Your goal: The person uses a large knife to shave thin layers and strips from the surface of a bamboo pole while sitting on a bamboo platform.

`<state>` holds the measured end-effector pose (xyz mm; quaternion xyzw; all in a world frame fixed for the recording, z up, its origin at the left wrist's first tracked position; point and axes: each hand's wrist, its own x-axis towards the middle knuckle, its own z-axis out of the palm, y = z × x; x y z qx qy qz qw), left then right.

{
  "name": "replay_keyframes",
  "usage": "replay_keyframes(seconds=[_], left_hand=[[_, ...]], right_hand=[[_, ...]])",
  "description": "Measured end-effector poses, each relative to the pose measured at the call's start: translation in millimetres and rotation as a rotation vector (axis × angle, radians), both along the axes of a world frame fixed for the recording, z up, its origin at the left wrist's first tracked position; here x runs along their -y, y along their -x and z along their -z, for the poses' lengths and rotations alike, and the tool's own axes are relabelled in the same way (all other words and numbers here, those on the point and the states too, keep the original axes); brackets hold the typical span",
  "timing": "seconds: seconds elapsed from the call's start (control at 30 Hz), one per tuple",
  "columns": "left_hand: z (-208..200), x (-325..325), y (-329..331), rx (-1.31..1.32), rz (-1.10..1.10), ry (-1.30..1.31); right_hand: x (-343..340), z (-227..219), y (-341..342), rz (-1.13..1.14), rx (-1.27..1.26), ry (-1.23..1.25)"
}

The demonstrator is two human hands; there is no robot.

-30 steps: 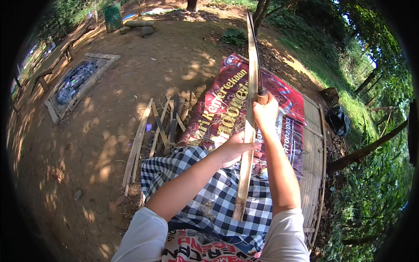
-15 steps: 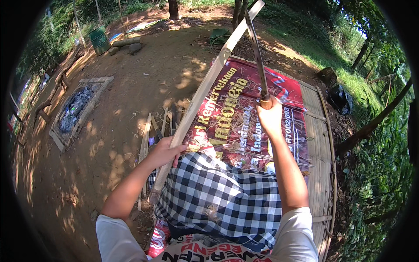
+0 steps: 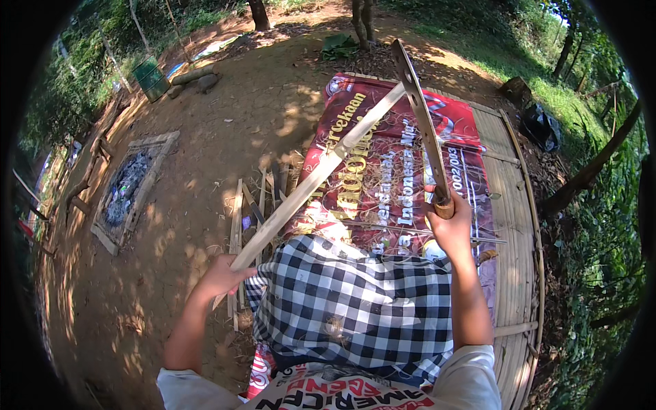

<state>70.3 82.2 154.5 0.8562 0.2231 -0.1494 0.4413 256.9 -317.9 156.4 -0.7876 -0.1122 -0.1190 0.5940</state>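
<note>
My left hand (image 3: pixel 220 277) is closed around the lower end of a long split bamboo strip (image 3: pixel 301 193), which slants up and away to the right. In my right hand (image 3: pixel 452 222) is the wooden handle of a machete (image 3: pixel 425 130). Its long dark blade, with holes along it, points up and leans left. Near its upper part the blade meets or overlaps the far end of the bamboo; whether they touch I cannot tell. A black-and-white checked cloth (image 3: pixel 355 301) covers my lap. Under the tools lies a red printed banner (image 3: pixel 383 164) strewn with thin shavings.
The banner covers a bamboo-slat platform (image 3: pixel 509 239). Several cut bamboo pieces (image 3: pixel 236 225) lie on the ground left of it. Farther left is a framed ash pit (image 3: pixel 126 184); a green drum (image 3: pixel 150 78) stands behind. A black plastic bag (image 3: pixel 540 130) sits at the right.
The bamboo strip has dropped lower, with my left hand moving down and left toward its end. My right hand has come down and right with the machete, whose blade now shows more of its flat side.
</note>
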Motion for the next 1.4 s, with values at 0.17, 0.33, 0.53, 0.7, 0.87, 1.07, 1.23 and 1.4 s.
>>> replay_keyframes(seconds=[0.17, 0.33, 0.53, 0.7, 0.87, 1.07, 1.23, 1.4], left_hand=[[76, 33, 60, 0.208, 0.088, -0.298], [99, 22, 82, 0.165, 0.045, -0.111], [90, 20, 93, -0.197, -0.031, 0.294], [110, 25, 105, -0.178, 0.080, 0.235], [115, 41, 101, -0.273, -0.128, 0.619], [116, 41, 94, -0.217, -0.017, 0.304], [137, 18, 113, -0.086, 0.015, 0.058], [135, 38, 117, -0.190, -0.040, -0.118]], right_hand=[[23, -12, 16, -0.081, -0.096, 0.089], [22, 1, 18, -0.104, -0.034, 0.208], [24, 11, 20, -0.106, -0.068, 0.266], [24, 17, 16, -0.144, -0.077, 0.287], [27, 17, 12, -0.139, -0.216, 0.338], [23, 22, 9, -0.120, -0.234, 0.380], [18, 24, 8, -0.115, -0.202, 0.417], [9, 22, 16, -0.114, -0.142, 0.516]])
